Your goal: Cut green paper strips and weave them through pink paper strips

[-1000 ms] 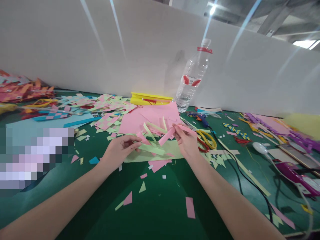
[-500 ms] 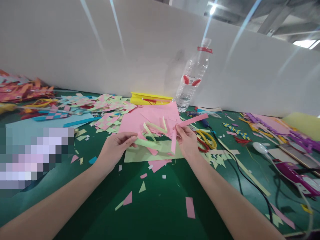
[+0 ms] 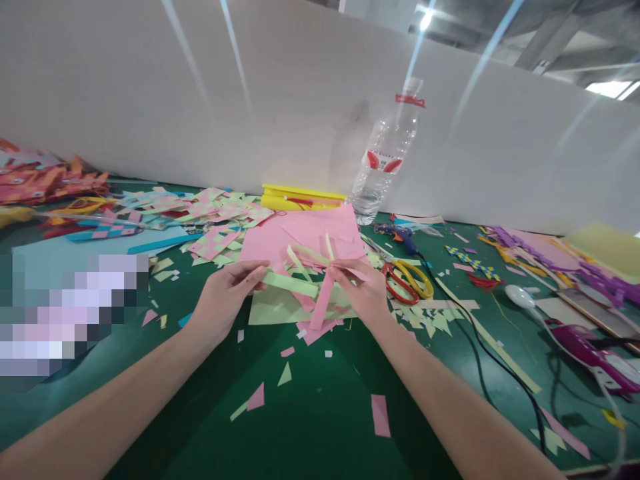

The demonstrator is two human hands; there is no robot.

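Observation:
My left hand (image 3: pixel 235 290) pinches the left end of a light green paper strip (image 3: pixel 290 283), which points to the right. Between thumb and fingers of my right hand (image 3: pixel 361 287) is a folded pink paper strip (image 3: pixel 324 300); one part hangs down near the end of the green strip, and I cannot tell whether the two touch. Beneath both hands lie a pink paper sheet (image 3: pixel 320 223) and a green paper sheet (image 3: pixel 270 310), with loose pink and pale green strips on them.
Right of my hands lie scissors (image 3: pixel 410 280) and a glue gun (image 3: pixel 400 237) with a black cord. A plastic bottle (image 3: pixel 383 160) leans against the white partition (image 3: pixel 200 93). Woven paper pieces (image 3: pixel 215 207) are piled back left. Scraps dot the green table (image 3: pixel 310 413).
My right hand has moved left with the folded pink strip, bringing it close to the green strip's end. My left hand has shifted slightly left.

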